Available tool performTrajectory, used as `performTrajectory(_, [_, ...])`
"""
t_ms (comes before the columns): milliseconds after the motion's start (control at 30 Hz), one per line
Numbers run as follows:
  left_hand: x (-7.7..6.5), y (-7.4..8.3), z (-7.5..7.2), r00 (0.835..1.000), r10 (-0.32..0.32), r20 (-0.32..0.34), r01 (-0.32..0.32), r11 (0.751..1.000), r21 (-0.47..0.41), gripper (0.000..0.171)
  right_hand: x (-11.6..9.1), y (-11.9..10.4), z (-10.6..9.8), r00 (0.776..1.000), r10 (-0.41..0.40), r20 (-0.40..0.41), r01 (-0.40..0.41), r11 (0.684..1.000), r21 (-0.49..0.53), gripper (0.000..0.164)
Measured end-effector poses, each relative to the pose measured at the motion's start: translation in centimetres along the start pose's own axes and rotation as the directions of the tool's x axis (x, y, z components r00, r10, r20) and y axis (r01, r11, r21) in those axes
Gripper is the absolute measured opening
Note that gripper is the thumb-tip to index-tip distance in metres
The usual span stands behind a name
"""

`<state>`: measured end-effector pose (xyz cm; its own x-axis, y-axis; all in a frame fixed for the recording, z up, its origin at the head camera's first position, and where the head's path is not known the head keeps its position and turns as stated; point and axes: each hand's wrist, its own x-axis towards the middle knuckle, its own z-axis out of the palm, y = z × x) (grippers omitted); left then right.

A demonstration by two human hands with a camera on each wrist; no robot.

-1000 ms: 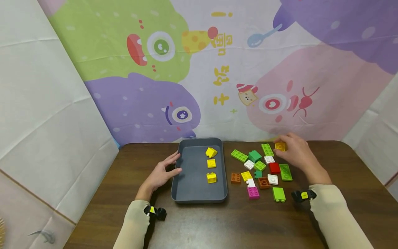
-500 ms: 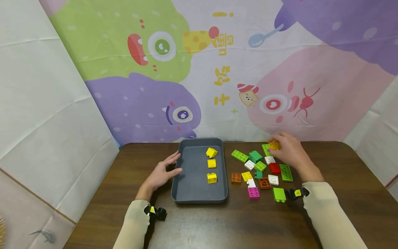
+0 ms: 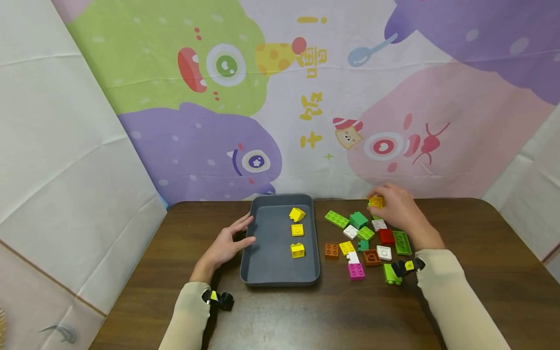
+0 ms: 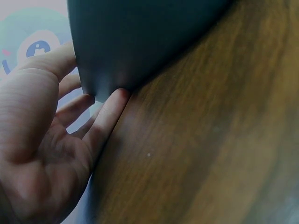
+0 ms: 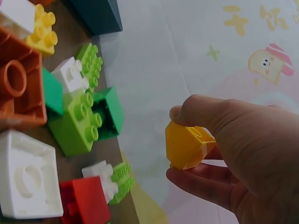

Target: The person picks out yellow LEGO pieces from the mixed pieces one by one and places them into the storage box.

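Observation:
My right hand (image 3: 400, 208) pinches a yellow toy brick (image 5: 187, 144) between thumb and fingers, held above the back of the brick pile; its hollow underside shows in the head view. My left hand (image 3: 225, 247) rests with extended fingers against the left wall of a grey tray (image 3: 271, 279). In the left wrist view the fingertips touch the tray's outer side. Inside the tray, along its right side, are three yellow bricks: a tilted one (image 3: 297, 214) at the back, one (image 3: 297, 230) in the middle and one (image 3: 298, 250) nearer the front.
Right of the tray lie several loose bricks, among them a red brick (image 3: 386, 236), a brown brick (image 3: 331, 251), a pink brick (image 3: 356, 271) and a yellow brick (image 3: 346, 248). Behind the brown table (image 3: 271, 316) hangs a printed cloth (image 3: 323, 180).
My right hand has moved left with the yellow brick, from the pile's back right corner to over the light green brick. The left hand and tray have stayed put.

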<state>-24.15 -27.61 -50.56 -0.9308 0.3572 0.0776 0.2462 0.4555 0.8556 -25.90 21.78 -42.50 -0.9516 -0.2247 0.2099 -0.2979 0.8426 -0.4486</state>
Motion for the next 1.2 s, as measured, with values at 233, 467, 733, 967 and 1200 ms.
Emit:
performTrajectory(233, [0.1, -0.1, 0.0, 1.0, 0.003, 0.001, -0.003, 1.0, 0.006, 0.071, 0.6, -1.0, 0.1, 1.0, -0.008, 0.021, 0.007, 1.0, 0.016, 0.035])
performTrajectory(467, [-0.2, 0.2, 0.0, 1.0, 0.003, 0.004, -0.003, 1.0, -0.004, 0.072, 1.3, -2.0, 0.6, 0.999, -0.02, 0.032, 0.019, 1.0, 0.021, 0.034])
performTrajectory(733, [-0.1, 0.1, -0.1, 1.0, 0.002, 0.005, -0.002, 1.0, 0.006, 0.072, 2.0, -3.0, 1.2, 0.998, -0.061, 0.016, 0.061, 0.998, -0.006, 0.031])
performTrajectory(967, [0.0, 0.0, -0.1, 1.0, 0.002, 0.007, -0.002, 1.0, 0.01, 0.072, 2.5, -3.9, 1.9, 0.997, -0.075, 0.019, 0.075, 0.997, -0.001, 0.029])
performTrajectory(1200, [0.0, 0.0, -0.1, 1.0, -0.003, 0.007, 0.003, 1.0, 0.005, 0.072, 3.1, -4.8, 2.3, 0.995, -0.095, 0.043, 0.095, 0.995, 0.019, 0.029])
